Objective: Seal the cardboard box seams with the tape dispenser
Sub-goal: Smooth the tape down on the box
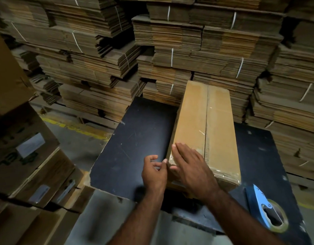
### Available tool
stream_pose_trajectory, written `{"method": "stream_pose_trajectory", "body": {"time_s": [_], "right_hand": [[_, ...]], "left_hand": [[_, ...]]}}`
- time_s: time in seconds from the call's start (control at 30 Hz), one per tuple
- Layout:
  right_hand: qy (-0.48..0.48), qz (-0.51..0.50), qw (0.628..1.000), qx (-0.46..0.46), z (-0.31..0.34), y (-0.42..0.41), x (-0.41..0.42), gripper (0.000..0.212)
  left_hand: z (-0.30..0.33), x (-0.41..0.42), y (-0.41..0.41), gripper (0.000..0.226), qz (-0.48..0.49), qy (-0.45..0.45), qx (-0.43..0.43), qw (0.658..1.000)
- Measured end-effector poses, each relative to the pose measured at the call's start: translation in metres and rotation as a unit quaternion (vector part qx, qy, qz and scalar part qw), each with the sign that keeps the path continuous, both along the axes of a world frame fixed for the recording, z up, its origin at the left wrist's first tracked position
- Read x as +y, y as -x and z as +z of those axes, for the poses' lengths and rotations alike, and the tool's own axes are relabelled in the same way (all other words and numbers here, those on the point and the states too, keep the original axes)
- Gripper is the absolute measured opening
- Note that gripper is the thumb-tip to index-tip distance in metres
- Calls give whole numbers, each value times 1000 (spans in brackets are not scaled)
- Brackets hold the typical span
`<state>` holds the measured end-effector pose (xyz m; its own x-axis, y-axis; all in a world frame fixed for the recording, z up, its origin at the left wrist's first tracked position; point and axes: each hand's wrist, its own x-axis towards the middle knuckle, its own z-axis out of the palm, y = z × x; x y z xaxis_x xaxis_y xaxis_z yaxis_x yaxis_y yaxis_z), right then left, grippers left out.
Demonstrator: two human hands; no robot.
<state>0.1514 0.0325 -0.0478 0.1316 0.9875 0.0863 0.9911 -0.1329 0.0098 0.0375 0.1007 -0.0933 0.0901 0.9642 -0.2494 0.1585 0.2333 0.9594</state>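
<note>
A long closed cardboard box [207, 128] lies on a black table [135, 138], its top centre seam running away from me. Clear tape shows across its near end and part of the seam. My right hand [189, 165] lies flat with straight fingers on the box's near left corner, pressing the tape down. My left hand [153, 172] is beside that corner with its fingers curled, thumb and forefinger touching the tape at the box's edge. A blue tape dispenser [265, 211] with a roll of clear tape lies on the table at the near right, apart from both hands.
Tall bundles of flat cardboard [170, 50], tied with white string, fill the background and right side. Stacked labelled cartons [29, 156] stand at the left. A grey floor with a yellow line [73, 128] lies between them and the table.
</note>
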Motion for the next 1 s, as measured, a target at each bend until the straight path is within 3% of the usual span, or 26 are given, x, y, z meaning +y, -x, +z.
{"method": "stream_pose_trajectory", "body": {"time_s": [0.07,0.2,0.4,0.47,0.57,0.63,0.7,0.8,0.87,0.93,1.0], "right_hand": [[-1,4,1000,6,1,-1,0,65],[-14,2,999,33,1,-2,0,65],[-9,18,998,62,6,-1,0,69],[17,25,997,74,15,-2,-6,72],[-47,-30,994,93,20,-5,-25,69],[-56,-70,993,75,9,-6,-39,66],[-50,-91,993,61,-8,-8,-47,59],[-56,-85,993,61,-14,-14,-47,66],[-41,-65,995,62,-14,-17,-50,74],[-41,-49,996,66,-5,-16,-56,62],[-49,-62,993,88,2,-12,-56,65]], "left_hand": [[12,-2,4,12,25,-40,6,999],[53,-30,9,28,-91,35,-171,980],[69,-21,7,52,-247,-107,-28,963],[70,-16,8,50,-254,-111,-19,961],[62,-13,19,56,-295,-161,-17,942],[40,-8,25,52,-340,-258,33,904],[18,3,28,50,-366,-378,95,845],[3,24,29,83,-396,-477,172,766],[4,33,30,89,-412,-499,196,737],[11,29,32,68,-418,-496,169,743],[20,24,29,49,-395,-477,148,771]]}}
